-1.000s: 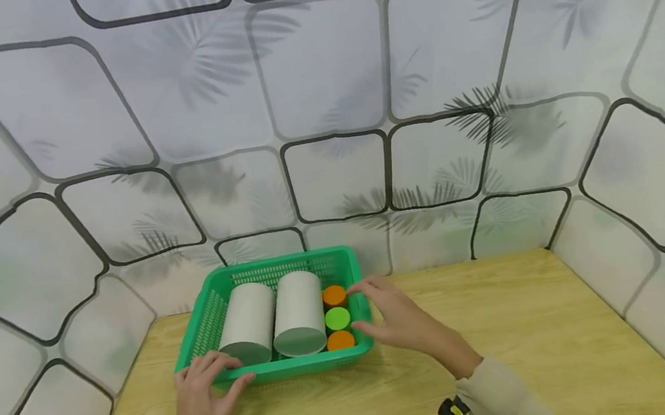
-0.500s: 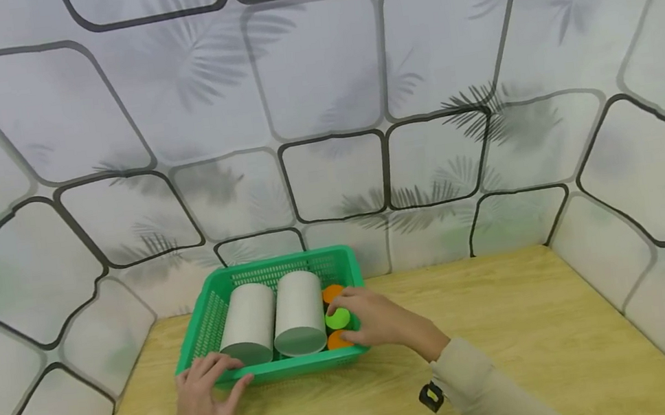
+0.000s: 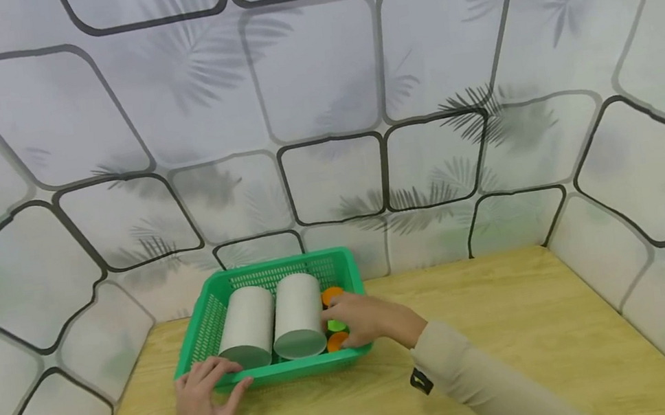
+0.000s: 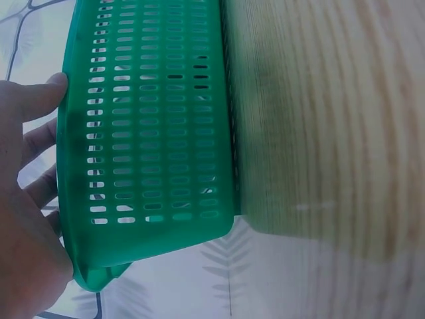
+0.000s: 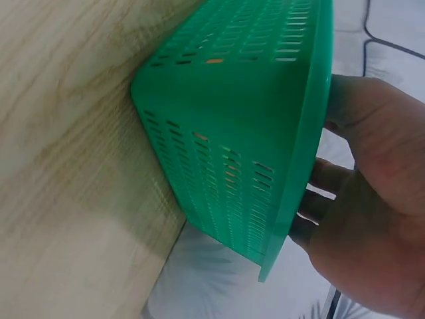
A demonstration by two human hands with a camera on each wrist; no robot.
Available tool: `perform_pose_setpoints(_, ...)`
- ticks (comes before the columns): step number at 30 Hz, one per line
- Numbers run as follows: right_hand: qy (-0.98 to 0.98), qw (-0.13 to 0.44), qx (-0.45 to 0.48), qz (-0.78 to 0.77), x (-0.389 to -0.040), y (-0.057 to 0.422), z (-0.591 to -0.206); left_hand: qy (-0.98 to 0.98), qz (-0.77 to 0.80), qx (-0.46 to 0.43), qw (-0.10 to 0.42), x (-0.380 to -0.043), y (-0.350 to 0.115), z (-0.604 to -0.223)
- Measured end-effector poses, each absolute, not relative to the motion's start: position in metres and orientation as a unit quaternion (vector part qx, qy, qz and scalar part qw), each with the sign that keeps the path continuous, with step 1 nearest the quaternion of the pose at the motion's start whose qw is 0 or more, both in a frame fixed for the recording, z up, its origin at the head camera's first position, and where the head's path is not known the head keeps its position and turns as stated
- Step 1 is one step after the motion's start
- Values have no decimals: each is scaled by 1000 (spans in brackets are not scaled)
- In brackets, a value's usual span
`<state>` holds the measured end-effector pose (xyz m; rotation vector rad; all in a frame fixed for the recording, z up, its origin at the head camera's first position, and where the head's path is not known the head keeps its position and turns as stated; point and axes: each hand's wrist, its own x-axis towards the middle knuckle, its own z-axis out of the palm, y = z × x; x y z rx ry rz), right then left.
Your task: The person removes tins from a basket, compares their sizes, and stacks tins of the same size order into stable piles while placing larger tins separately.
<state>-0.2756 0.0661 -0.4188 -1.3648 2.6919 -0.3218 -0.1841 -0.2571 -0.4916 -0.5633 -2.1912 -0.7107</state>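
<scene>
A green plastic basket (image 3: pixel 290 370) with slotted sides stands against the back wall. Two white cylinders (image 3: pixel 248 321) lie side by side in it. Along its right side is a row of round-topped pieces: an orange one (image 3: pixel 331 293) at the back, a green one (image 3: pixel 336 325) in the middle, an orange one (image 3: pixel 336 340) in front. My left hand (image 3: pixel 203 403) holds the basket's front rim near the left corner, thumb and fingers on either side. Over the right rim reaches my right hand (image 3: pixel 365 318), fingers and thumb about the green top; its fingertips are partly hidden.
The basket stands on a light wood-grain table (image 3: pixel 479 335), which extends to its right and front. Patterned wall covering (image 3: pixel 335 179) encloses the table at the back and both sides. A small black item (image 3: pixel 420 381) hangs at my right sleeve.
My right hand has moved left from the basket's right rim and lowered over the round-topped pieces, partly covering the green one. The left hand stays on the front rim.
</scene>
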Motion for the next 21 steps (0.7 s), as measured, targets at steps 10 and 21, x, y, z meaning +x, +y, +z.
perform_pose_setpoints(10,890,83,-448,-1,-286,50,-427,-856,-281,-218,376,-186,-259,-494)
perform_pose_setpoints(21,875,45,-479,61,-295,34,-442,-852,-283,-219,381,-192,-262,-491)
